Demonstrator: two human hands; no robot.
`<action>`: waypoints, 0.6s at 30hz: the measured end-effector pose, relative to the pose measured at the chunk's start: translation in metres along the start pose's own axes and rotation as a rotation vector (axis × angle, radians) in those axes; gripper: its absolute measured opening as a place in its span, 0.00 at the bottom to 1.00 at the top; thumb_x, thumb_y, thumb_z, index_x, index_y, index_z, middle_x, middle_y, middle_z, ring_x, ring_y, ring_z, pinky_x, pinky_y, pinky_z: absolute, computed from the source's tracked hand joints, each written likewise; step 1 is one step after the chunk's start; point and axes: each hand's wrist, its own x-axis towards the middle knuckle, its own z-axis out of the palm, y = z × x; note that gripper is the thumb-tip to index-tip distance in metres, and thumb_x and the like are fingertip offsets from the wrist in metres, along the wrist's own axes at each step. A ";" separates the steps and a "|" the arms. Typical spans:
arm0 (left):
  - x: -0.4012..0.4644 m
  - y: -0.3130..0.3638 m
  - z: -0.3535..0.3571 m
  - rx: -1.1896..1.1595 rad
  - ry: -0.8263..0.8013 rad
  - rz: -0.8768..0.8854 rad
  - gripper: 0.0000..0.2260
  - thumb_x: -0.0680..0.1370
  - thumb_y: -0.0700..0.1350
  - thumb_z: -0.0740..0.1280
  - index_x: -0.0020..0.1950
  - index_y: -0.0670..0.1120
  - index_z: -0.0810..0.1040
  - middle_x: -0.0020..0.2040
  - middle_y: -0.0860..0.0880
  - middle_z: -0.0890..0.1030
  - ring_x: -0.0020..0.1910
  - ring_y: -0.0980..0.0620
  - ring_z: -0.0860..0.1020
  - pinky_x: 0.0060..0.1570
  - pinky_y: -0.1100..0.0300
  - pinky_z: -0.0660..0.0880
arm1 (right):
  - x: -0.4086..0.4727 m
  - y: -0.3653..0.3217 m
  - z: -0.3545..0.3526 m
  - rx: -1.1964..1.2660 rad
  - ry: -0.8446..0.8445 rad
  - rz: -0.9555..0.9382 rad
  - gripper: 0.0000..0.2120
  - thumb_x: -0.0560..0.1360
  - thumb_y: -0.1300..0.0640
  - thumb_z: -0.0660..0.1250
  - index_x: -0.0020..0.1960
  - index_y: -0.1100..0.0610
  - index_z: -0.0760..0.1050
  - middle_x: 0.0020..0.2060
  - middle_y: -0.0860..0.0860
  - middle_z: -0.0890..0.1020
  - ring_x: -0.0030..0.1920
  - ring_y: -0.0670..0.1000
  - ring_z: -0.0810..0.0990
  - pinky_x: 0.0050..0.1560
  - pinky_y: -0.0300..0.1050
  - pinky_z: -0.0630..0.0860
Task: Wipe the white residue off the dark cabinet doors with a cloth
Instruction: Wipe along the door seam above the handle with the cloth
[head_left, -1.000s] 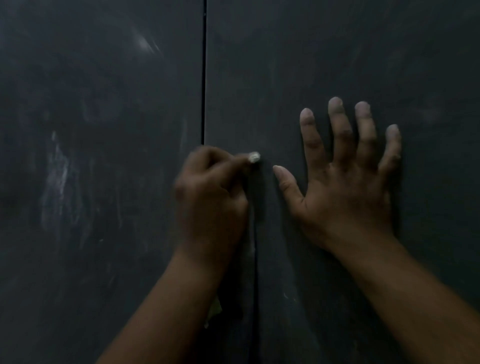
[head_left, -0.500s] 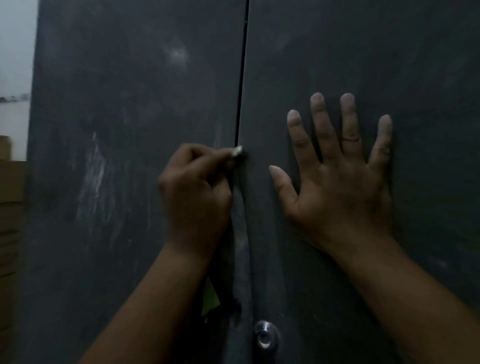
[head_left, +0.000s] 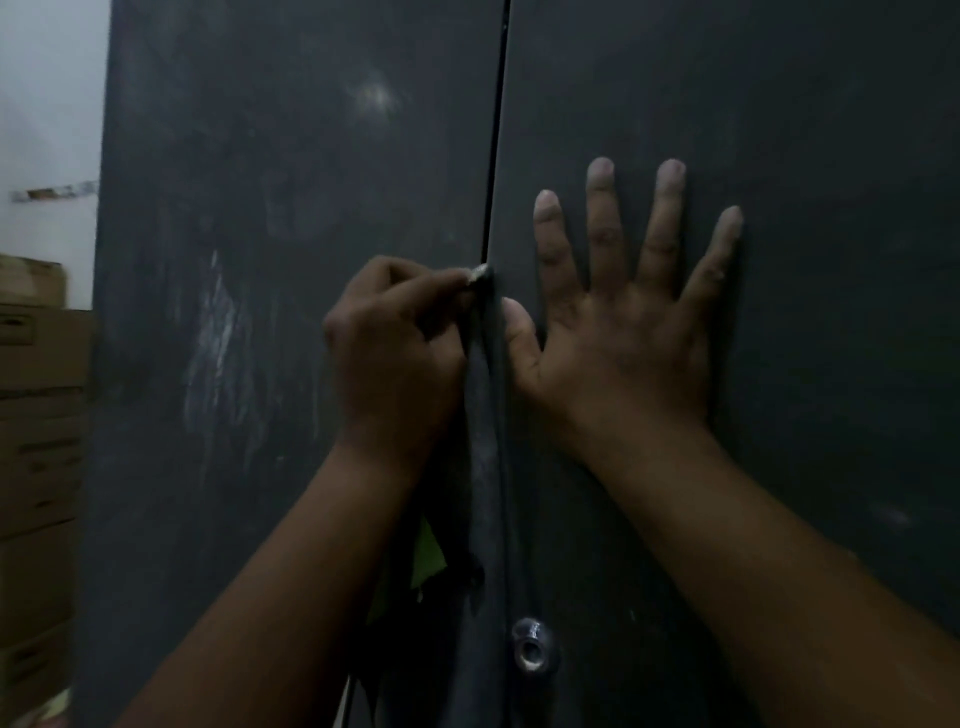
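Left hand grips dark cloth hanging along the seam between the doors, right hand flat and spread on right door, white residue lies left of the cloth on left door, nearer left hand.

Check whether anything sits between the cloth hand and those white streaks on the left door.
Nothing visible does. The left hand grips the dark cloth at the door seam; the white streaks lie further left on the left door, bare panel between.
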 end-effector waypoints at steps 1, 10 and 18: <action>-0.012 -0.002 -0.002 -0.002 -0.006 0.013 0.07 0.76 0.38 0.76 0.52 0.48 0.88 0.42 0.49 0.81 0.39 0.57 0.78 0.39 0.71 0.71 | 0.001 0.000 0.001 0.003 0.004 -0.011 0.37 0.81 0.32 0.42 0.84 0.51 0.44 0.83 0.57 0.42 0.81 0.68 0.40 0.76 0.76 0.41; 0.018 -0.013 -0.011 0.010 0.035 -0.163 0.08 0.77 0.41 0.74 0.55 0.48 0.88 0.46 0.48 0.84 0.44 0.52 0.82 0.48 0.57 0.79 | -0.008 -0.001 0.007 0.070 0.018 -0.131 0.37 0.83 0.35 0.44 0.84 0.54 0.43 0.84 0.55 0.41 0.83 0.61 0.38 0.81 0.64 0.40; -0.016 -0.020 -0.013 -0.071 -0.058 0.028 0.06 0.77 0.38 0.76 0.52 0.46 0.88 0.44 0.49 0.82 0.41 0.56 0.79 0.40 0.70 0.73 | -0.009 -0.005 0.007 0.063 0.019 -0.126 0.36 0.83 0.36 0.43 0.85 0.54 0.44 0.84 0.56 0.43 0.83 0.62 0.40 0.81 0.63 0.42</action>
